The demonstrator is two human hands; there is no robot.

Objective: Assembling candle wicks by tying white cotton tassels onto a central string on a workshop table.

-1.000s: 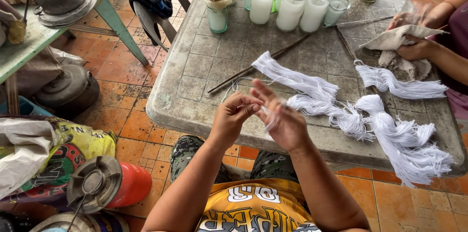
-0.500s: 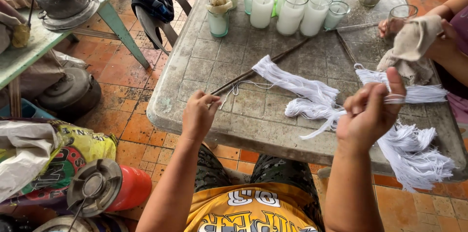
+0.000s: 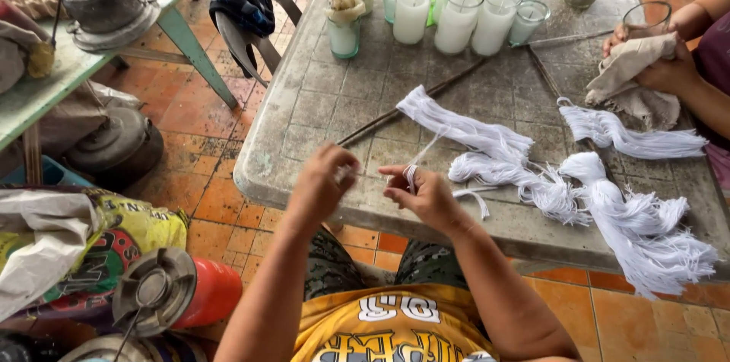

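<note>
Your left hand [image 3: 323,183] sits at the near edge of the stone table [image 3: 334,111], fingers curled in and pinched on something small and pale; it looks like the near end of a white string [image 3: 423,150], though the fingers hide the contact, so you cannot be sure of it.

Just to the right, with a small gap between them, your right hand [image 3: 422,195] is closed on the string too, with a few turns looped round the forefinger. That hand holds more of the string.

From the right hand the string rises away from you, up and slightly right, to the bundle of white strings [image 3: 471,134] lying on the table. So its long axis runs near to far, tilted to the right, with the free end at your hands and the other end lost in the bundle.

The bundle itself lies slantwise, from far left down to near right, and joins a bigger heap of strings [image 3: 631,225] at the right near corner.

Further right and far, another person's hands [image 3: 654,65] hold a beige cloth [image 3: 631,73] by a glass. A row of glass candles [image 3: 456,16] stands at the far side, well apart from your hands.
</note>
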